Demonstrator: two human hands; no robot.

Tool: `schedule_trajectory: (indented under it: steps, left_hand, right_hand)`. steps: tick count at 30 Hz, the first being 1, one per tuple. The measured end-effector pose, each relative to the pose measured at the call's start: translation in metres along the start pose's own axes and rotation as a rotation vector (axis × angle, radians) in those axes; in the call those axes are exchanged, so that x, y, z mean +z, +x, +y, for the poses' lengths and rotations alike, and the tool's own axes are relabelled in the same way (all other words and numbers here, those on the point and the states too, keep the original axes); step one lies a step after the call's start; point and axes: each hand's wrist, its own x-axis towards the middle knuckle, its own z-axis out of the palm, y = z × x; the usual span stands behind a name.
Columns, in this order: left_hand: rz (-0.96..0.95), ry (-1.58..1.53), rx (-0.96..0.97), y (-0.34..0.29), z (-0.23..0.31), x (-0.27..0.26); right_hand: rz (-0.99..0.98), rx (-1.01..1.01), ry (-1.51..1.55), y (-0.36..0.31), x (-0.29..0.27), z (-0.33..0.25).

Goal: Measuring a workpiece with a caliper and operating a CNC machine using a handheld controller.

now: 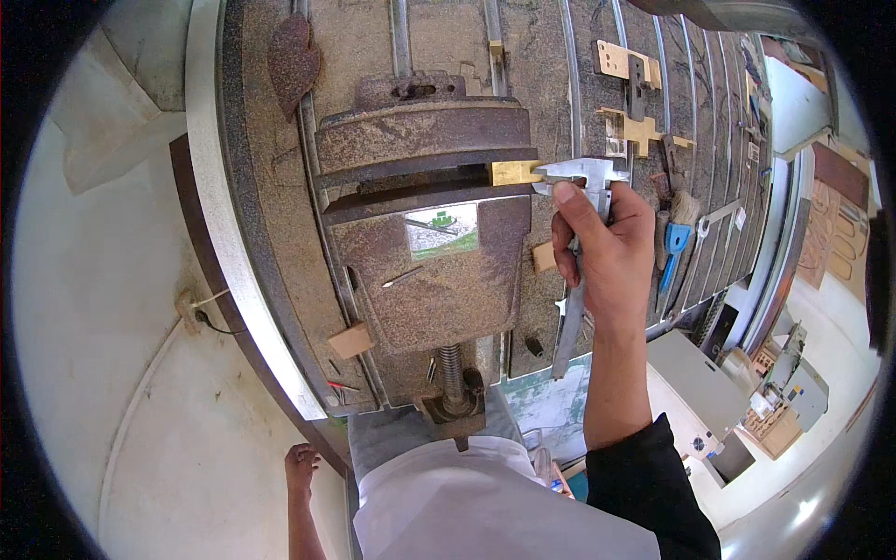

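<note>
My right hand [602, 238] is closed around a metal vernier caliper [586, 170], thumb pressed on its slide. The caliper's jaws are at the right end of a brass-coloured block [511, 174]; whether they touch it all round, I cannot tell. That block sits between the jaws at the right end of a dusty machine vise [439, 271] and sticks out past them. Low on the left, away from the vise, my left hand [301, 467] hangs with loosely curled, slightly parted fingers and nothing visible in it.
The vise stands on a slotted machine table [266, 205] strewn with chips. A blue-handled brush [674, 247], a wrench [719, 217] and cut brass-coloured plates [639, 131] lie to the right. The vise screw [453, 373] projects toward me. A white wall [187, 411] borders the left.
</note>
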Motion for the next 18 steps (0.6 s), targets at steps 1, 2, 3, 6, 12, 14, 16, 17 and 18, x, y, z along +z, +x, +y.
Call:
schedule_trajectory:
  steps: [1,2,3,6,12,14,16,17,18]
  left_hand:
    - [-0.001,-0.008,-0.008,0.001,0.001,0.0]
    - [0.002,-0.008,-0.01,0.0,0.002,0.0]
    - [0.011,0.004,-0.02,-0.001,0.002,0.0]
    - [0.021,0.014,-0.01,-0.002,0.004,0.002]
    - [0.025,0.037,0.011,-0.007,0.005,-0.003]
    - [0.033,0.03,0.03,-0.006,-0.003,-0.005]
    - [0.044,0.07,-0.018,-0.002,-0.008,-0.007]
    - [0.052,0.071,-0.01,-0.003,-0.008,-0.008]
    - [0.049,0.061,0.001,-0.005,-0.006,-0.008]
  right_hand:
    - [0.004,0.001,0.023,-0.001,-0.001,-0.001]
    - [0.003,0.004,0.049,-0.001,0.001,0.0]
    - [0.001,0.006,0.051,-0.002,0.007,0.001]
    - [-0.106,0.005,0.111,-0.002,0.019,0.003]
    - [0.038,-0.08,0.182,-0.016,-0.001,0.003]
    - [0.07,-0.071,0.173,-0.017,-0.01,0.008]
    - [0.097,-0.079,0.152,-0.017,-0.016,0.017]
    - [0.096,-0.083,0.162,-0.017,-0.017,0.022]
    - [0.072,-0.101,0.138,-0.018,-0.018,0.026]
